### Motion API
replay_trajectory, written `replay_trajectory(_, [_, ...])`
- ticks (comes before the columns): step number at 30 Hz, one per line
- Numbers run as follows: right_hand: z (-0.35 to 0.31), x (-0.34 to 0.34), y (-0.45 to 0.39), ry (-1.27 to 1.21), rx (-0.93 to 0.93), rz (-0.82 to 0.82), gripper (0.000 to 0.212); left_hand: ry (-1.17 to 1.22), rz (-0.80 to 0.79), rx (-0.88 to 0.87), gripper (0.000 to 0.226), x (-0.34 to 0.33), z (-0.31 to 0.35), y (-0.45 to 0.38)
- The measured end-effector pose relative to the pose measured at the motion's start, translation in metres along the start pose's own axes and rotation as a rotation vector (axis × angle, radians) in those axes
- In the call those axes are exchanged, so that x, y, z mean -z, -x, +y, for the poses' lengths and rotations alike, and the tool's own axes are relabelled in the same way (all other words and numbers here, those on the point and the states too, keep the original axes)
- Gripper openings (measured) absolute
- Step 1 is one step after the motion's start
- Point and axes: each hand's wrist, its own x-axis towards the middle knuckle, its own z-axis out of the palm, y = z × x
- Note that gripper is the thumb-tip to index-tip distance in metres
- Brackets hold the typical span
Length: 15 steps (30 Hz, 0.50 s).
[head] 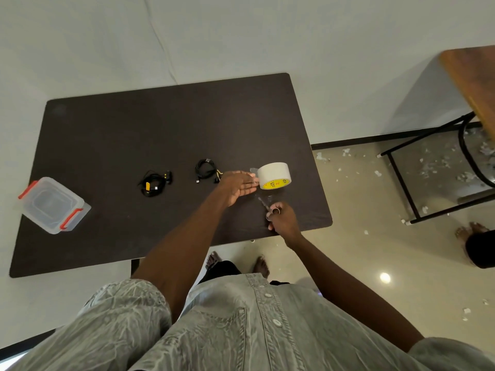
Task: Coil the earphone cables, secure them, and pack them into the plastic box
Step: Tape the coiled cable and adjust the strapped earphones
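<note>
- While the left hand [239,187] reaches flat across the dark tabletop [134,129], its straight fingers touch the near side of the tape roll [273,175]; it grips nothing.
- The right hand [284,219] is curled round the handles of a pair of scissors [267,206], whose blades point up and away toward the roll.
- The roll stands on its edge just beyond the left fingertips, and a short clear tab of tape seems to stick out on its left side, though that is hard to make out.
- The coming move turns on this: the tape lies directly ahead of the left hand, which is the nearer one, with the scissors just below and to the right.
- Two bundles of black earphone cable lie to the left: the nearer coil [207,171] just beside the left wrist, the looser bundle [155,182] farther left, with a yellow piece on it.
- The plastic box [55,204] sits well apart at the tabletop's left edge, translucent, with red latches and its lid on.
- The cables look thin and springy; my guess is the tape comes next, to bind them.
</note>
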Motion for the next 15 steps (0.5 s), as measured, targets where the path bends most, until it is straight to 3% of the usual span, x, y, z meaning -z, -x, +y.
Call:
replay_trajectory(5, [-0.003, 0.019, 0.02, -0.422, -0.028, -0.177, 0.016, 0.078, -0.029, 0.018, 0.005, 0.0, -0.004, -0.002])
replay_trajectory(9, [-0.01, 0.021, 0.025, -0.532, 0.017, -0.278, 0.021, 0.085, -0.048, 0.016, 0.006, 0.002, -0.007, 0.0])
replay_trajectory(15, [-0.017, 0.024, 0.024, -0.948, -0.188, -0.442, 0.039, 0.073, -0.049, 0.015, 0.007, 0.004, -0.004, 0.001])
